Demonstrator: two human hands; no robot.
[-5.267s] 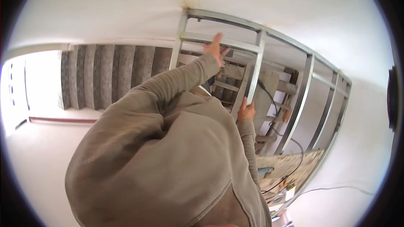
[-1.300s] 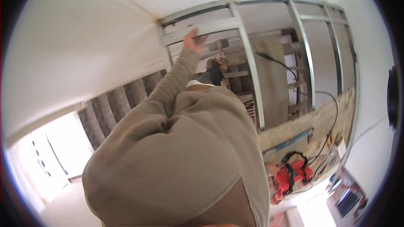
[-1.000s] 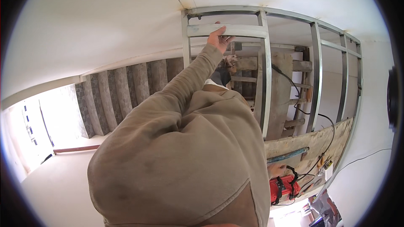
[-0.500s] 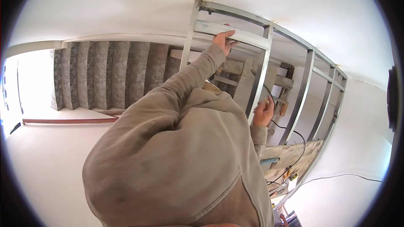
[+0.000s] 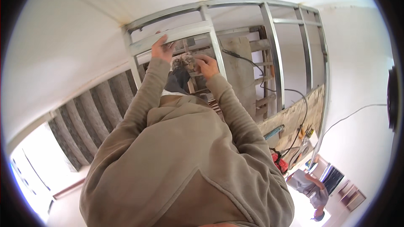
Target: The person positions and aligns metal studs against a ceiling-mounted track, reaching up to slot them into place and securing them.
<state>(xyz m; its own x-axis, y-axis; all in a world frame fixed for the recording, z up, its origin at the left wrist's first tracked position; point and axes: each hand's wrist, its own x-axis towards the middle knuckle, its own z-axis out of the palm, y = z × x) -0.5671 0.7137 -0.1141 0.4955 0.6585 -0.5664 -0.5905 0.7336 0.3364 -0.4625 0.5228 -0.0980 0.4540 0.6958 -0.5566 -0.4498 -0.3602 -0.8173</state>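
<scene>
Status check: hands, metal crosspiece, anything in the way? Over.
Left hand gripping metal crosspiece. Right hand raised near upright, grip unclear. Crosspiece spans two uprights. Black cable off to the right, clear of both hands.

Loose brown-grey sweatshirt [image 5: 181,134], wrinkled long sleeves [image 5: 145,88], dark trousers [image 5: 180,80]

open gaps between studs [image 5: 274,52], crosspiece [image 5: 187,32] barring one

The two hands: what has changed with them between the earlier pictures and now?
Since half a second ago, the right hand has moved up and left across the metal stud, nearer the left hand. Whether it holds anything is unclear. The left hand stays on the metal crosspiece.
</scene>
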